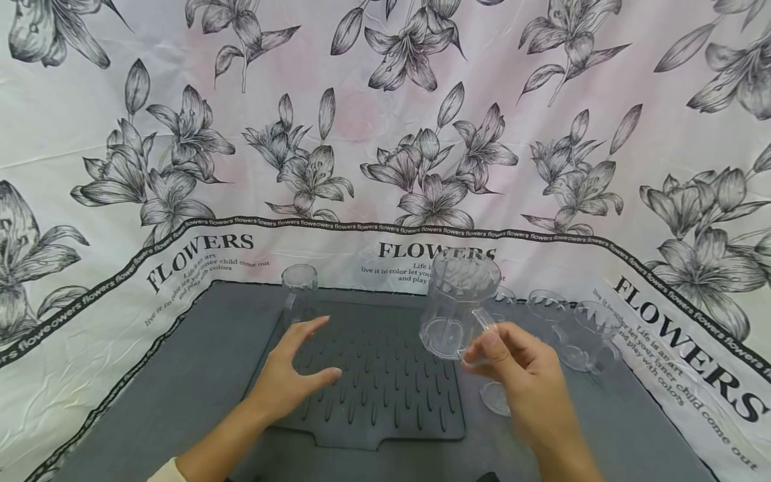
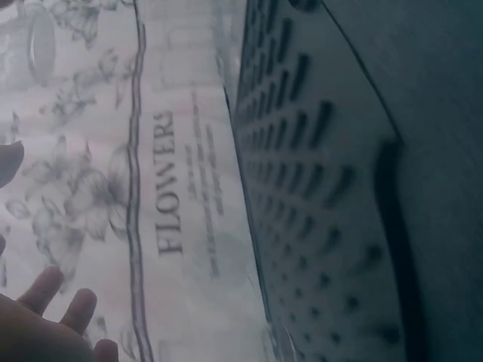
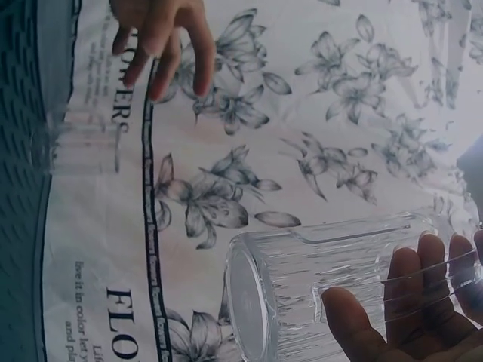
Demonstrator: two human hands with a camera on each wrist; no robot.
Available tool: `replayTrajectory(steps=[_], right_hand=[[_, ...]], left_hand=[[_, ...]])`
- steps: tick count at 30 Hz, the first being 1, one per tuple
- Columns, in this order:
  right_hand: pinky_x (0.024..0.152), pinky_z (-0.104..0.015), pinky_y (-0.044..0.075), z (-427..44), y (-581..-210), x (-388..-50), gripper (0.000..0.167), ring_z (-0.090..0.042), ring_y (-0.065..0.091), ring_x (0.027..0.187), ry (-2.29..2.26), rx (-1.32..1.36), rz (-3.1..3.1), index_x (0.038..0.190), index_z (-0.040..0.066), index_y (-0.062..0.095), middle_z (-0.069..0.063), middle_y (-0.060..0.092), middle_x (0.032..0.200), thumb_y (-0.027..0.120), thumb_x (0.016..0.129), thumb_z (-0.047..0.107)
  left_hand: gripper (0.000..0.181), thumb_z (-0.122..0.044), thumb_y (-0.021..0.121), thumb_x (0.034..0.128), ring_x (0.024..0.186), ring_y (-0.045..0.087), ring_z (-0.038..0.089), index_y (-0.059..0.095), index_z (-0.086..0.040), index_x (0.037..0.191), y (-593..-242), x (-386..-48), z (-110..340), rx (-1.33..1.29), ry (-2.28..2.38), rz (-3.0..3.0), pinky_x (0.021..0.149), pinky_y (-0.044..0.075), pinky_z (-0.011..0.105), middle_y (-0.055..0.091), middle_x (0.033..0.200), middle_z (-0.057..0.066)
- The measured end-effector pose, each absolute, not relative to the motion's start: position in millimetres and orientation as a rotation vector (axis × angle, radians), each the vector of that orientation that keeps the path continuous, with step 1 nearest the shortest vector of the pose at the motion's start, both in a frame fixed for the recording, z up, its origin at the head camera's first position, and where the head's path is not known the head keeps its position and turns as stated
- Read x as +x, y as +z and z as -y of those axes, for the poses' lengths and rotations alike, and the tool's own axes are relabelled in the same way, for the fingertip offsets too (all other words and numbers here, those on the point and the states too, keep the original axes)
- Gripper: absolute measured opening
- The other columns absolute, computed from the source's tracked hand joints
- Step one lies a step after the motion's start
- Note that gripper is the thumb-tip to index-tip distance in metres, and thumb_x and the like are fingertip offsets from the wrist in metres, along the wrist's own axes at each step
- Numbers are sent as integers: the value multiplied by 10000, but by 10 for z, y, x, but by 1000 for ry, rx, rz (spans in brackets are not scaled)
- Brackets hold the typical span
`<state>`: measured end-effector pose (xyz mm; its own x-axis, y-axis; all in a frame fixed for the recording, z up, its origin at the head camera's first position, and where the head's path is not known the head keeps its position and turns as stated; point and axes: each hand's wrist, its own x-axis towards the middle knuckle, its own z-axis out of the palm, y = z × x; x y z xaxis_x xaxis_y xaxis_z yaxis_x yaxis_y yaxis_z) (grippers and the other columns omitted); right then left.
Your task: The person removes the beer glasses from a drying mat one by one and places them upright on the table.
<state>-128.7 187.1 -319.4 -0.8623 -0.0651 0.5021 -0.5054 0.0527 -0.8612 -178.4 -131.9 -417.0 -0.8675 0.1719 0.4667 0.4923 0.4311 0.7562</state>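
A clear ribbed mug [image 1: 454,308] is held upright by its handle in my right hand [image 1: 524,381], raised above the right part of a dark drying mat [image 1: 421,434] with raised ridges. In the right wrist view the thumb and fingers close around the handle of the mug [image 3: 302,279]. My left hand [image 1: 289,375] hovers over the mat's left side, thumb and fingers spread apart and holding nothing. Beyond its fingertips another clear mug [image 1: 299,278] stands at the mat's back left corner; the hand partly hides it.
Several more clear mugs [image 1: 587,335] stand at the back right of the grey table [image 1: 175,395]. Partly behind my right hand lies a clear round piece [image 1: 495,399], its kind unclear. A flower-printed cloth [image 1: 355,154] hangs behind and along both sides.
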Motion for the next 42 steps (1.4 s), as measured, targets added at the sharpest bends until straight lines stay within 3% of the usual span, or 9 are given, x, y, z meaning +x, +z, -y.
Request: replayTrajectory(steps=[10,19,26,29,36,42], right_hand=[[741,-334,544,-2148,-3189,-1266,228,-264,653,783,1777,553,2059,881,-86,608,-177,631,849,497,1012,64],[753,-354,539,-2402,-3239,-1254,208,-256,649,823,1912,532,1903,938,-183,556,-176,620,859,472,1004,-5],[770,-370,533,-2620,-3283,-1241,196,-275,650,842,1966,548,1821,977,-200,526,-173,610,887,444,1005,-25],[779,-364,528,-2711,-3289,-1229,201,-265,651,857,1951,551,1824,971,-193,525,-167,607,893,440,1008,-15],[766,-340,531,-2903,-3335,-1220,252,-236,637,868,1894,363,1874,989,-171,534,-154,579,917,501,1002,79],[728,-332,541,-3030,-3397,-1218,244,-212,627,853,1867,276,1835,983,-167,548,-139,567,914,516,992,74]], left_hand=[[713,-260,810,803,1318,341,318,454,-298,1421,-4338,-1713,1686,-548,-1390,2382,947,299,674,372,1438,-10],[644,-263,798,816,1326,284,426,512,-197,1389,-4485,-1694,1938,-481,-1321,2449,897,293,715,337,1451,65],[619,-237,800,809,1309,215,546,538,-149,1362,-4646,-1722,2099,-465,-1265,2534,828,117,809,332,1483,128],[619,-226,806,800,1285,198,599,546,-142,1356,-4703,-1734,2157,-464,-1260,2568,819,112,812,340,1481,150],[630,-284,826,770,1263,255,569,575,-153,1333,-4797,-1746,2291,-425,-1234,2709,802,187,815,361,1476,167],[568,-320,792,798,1265,262,568,597,-150,1304,-4899,-1771,2363,-413,-1222,2771,801,170,814,398,1456,175]])
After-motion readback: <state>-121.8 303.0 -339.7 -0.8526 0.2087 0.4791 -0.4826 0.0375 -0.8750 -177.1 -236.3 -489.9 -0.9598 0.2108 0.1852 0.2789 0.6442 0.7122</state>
